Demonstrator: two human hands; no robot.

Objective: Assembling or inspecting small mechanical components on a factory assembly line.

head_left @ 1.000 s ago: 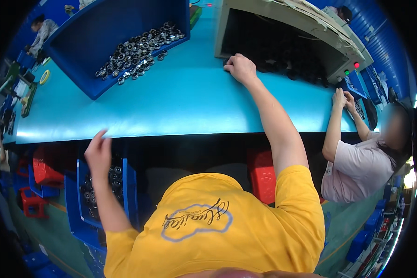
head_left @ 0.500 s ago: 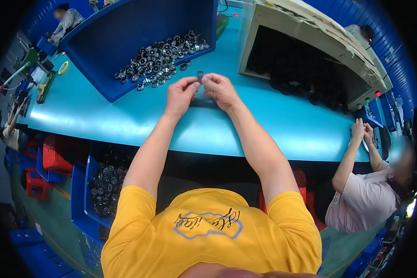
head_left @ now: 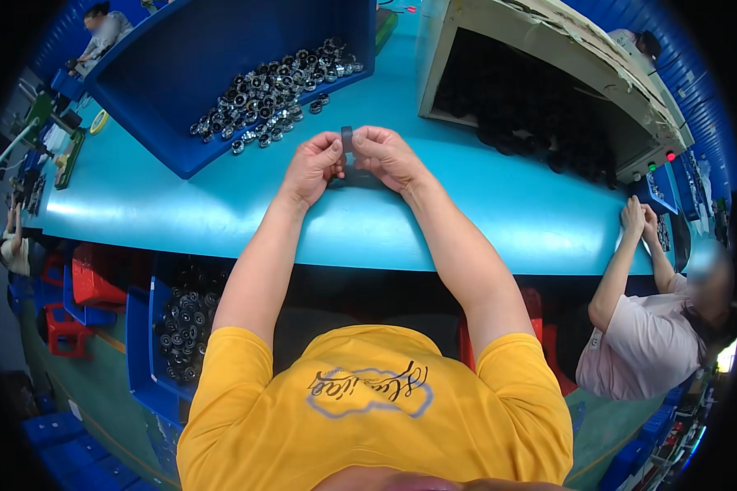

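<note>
Pinching dark piece (head_left: 346, 139) between left hand (head_left: 312, 169) and right hand (head_left: 390, 159) (both closed on it).

We see the dark ring (head_left: 347, 139) at upper centre partly covered by fingers (head_left: 373, 147), its detail too small for us; the blue bin (head_left: 221, 49) is cut off by the top edge, and black parts (head_left: 520, 141) at upper right merge into shadow

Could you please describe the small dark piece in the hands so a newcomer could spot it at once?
On the turquoise table, look between the blue bin at left and the cream housing at right. There the left hand and right hand hold the small dark piece upright between them. Unlike the shiny parts heaped nearby, it is matte and held.
</note>
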